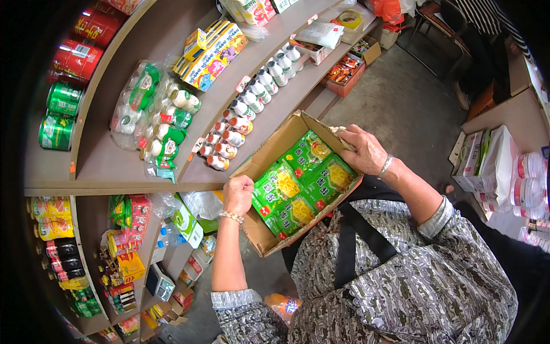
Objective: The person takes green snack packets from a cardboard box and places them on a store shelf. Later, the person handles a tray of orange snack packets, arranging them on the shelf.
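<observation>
Between my two hands I hold an open cardboard box (268,155), tilted in front of my body. Several green snack packets (306,184), printed with yellow food pictures and writing, lie flat inside it. My left hand (239,194) grips the box's wall at the left corner; a bracelet is on that wrist. At the upper right corner my right hand (363,148) clasps the other end, and a metal bangle is on its wrist. The fingertips behind the box walls are hidden.
Small white bottles (260,92) line the wooden shelf beyond the box. Shrink-wrapped green-and-white bottles (167,146) and yellow cartons (215,56) stand behind. Left are drink cans (58,131). A snack carton (343,73) sits lower. A person (481,47) is at the upper right, near stacked plastic tubs (530,185).
</observation>
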Motion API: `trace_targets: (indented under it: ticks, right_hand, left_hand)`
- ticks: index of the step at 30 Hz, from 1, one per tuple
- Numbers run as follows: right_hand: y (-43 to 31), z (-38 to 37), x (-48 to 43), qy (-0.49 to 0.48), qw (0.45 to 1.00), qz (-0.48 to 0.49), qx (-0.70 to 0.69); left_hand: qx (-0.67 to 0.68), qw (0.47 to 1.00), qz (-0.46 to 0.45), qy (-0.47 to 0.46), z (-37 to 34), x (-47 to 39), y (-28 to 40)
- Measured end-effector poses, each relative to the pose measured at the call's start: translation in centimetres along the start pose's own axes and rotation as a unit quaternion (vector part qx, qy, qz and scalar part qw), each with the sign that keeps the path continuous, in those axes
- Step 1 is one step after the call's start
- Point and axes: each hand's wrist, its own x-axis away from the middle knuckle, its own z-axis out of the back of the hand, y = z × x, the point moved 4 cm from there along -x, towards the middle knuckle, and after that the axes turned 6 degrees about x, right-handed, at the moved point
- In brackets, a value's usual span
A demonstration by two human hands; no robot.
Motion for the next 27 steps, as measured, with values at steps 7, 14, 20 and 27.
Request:
trace_targets:
  ticks: [7,14,20,27]
  right_hand:
    - [0.6,-0.4,0.0,0.000,1.000,-0.004,0.005]
    - [0.4,-0.4,-0.2,0.013,1.000,0.014,-0.004]
    - [-0.8,0.6,-0.3,-0.008,1.000,-0.016,0.017]
    - [-1.2,1.0,0.1,-0.020,1.000,-0.008,-0.009]
  left_hand:
    - [-0.148,0.988,-0.026,0.043,0.8,-0.4,-0.1]
    - [-0.344,0.938,0.000,0.042,-0.4,0.1,1.2]
    - [-0.299,0.940,-0.057,0.153,3.5,4.5,7.1]
    - [-0.123,0.872,-0.027,0.473,19.8,12.2,1.5]
